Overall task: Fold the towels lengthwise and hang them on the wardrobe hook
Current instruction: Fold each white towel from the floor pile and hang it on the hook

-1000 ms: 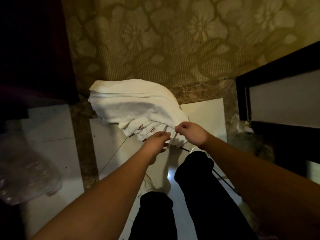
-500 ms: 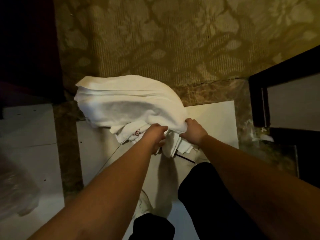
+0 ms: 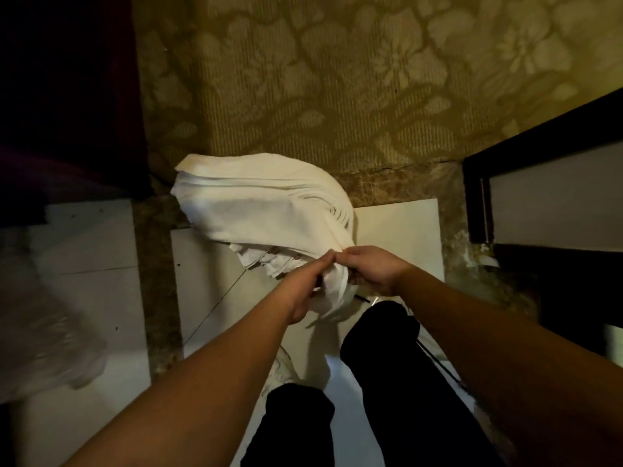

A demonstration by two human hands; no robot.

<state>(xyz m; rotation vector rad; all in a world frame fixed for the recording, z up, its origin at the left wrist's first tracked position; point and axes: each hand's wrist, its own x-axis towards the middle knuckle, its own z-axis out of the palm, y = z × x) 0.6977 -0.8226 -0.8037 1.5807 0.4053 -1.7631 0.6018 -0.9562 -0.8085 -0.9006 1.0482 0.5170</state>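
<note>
A stack of folded white towels hangs in front of me above the tiled floor, its near ends bunched together. My left hand and my right hand meet at that bunched near end, fingertips touching each other. The right hand's fingers curl around the towel ends. The left hand lies along the cloth with fairly straight fingers; its grip is hidden behind the hand. No wardrobe hook is visible.
A floral-patterned wall rises straight ahead. A dark-framed panel stands at the right, a dark surface at the left. A crumpled plastic bag lies on the white floor tiles. My black-trousered legs stand below.
Both hands have come together at the towel ends, fingertips now touching. The towel stack has shifted slightly with the camera's movement.
</note>
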